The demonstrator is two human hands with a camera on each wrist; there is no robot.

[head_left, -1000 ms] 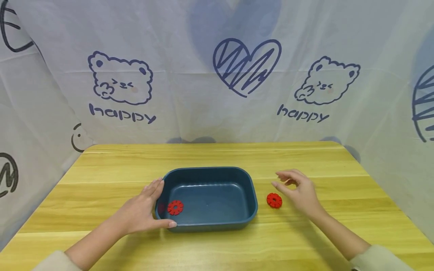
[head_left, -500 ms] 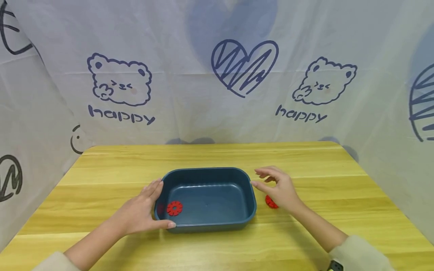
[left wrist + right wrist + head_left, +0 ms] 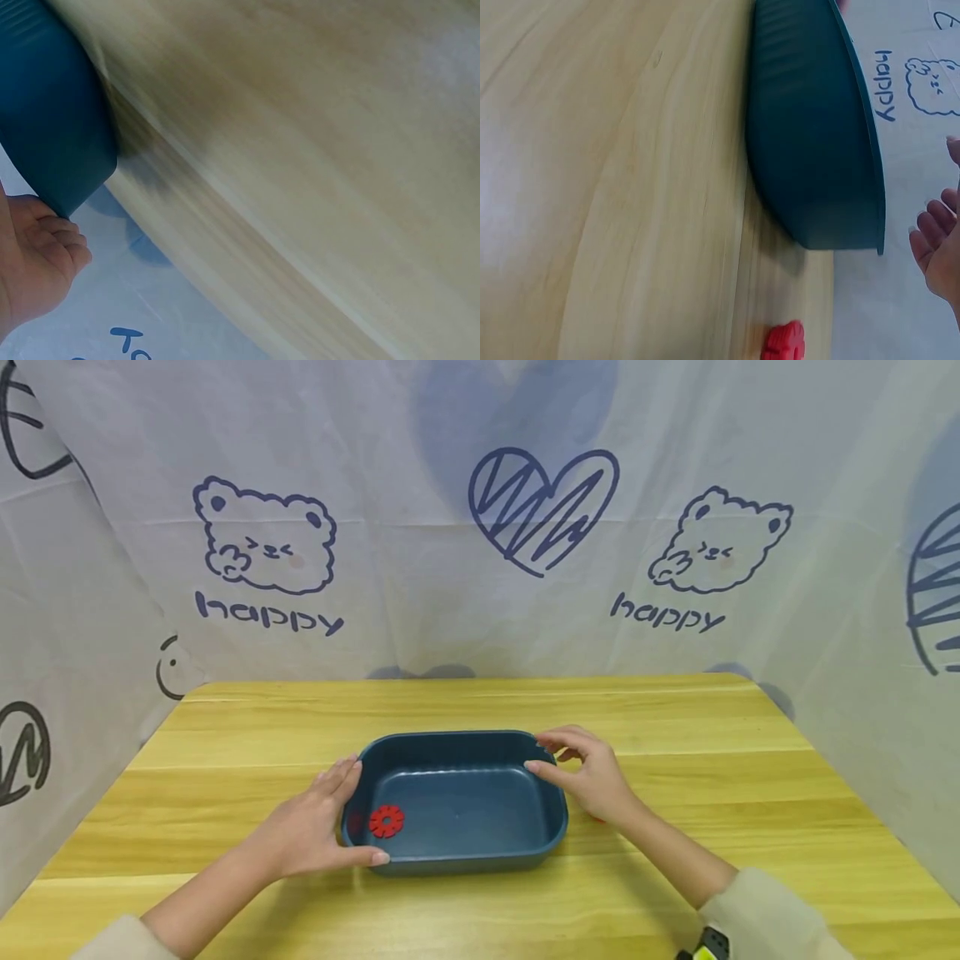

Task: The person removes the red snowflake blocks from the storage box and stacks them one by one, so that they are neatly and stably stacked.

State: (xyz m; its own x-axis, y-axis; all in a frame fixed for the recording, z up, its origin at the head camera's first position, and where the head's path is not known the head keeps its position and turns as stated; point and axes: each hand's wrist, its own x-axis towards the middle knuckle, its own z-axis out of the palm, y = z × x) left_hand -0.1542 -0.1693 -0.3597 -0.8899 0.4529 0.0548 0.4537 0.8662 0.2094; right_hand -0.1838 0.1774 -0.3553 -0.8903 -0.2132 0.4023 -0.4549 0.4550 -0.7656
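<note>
A dark blue rectangular plastic bin [image 3: 457,863] stands on the wooden table, with one red notched disc [image 3: 386,821] lying flat inside near its left end. My left hand [image 3: 318,827] grips the bin's left end, fingers along the side and thumb on the near rim. Over the bin's right rim hovers my right hand [image 3: 588,777], thumb and fingers loosely curved and apart, nothing seen between them. A second red disc [image 3: 784,341] lies on the table right of the bin; in the head view my right hand hides most of it.
The wooden table [image 3: 720,727] extends around the bin. Behind it hangs a white cloth [image 3: 420,577] printed with bears, hearts and "happy". A dark watch [image 3: 708,943] shows at the right sleeve.
My right hand has moved left from above the loose red disc to the bin's right rim. The left hand, the bin and both discs have stayed in place.
</note>
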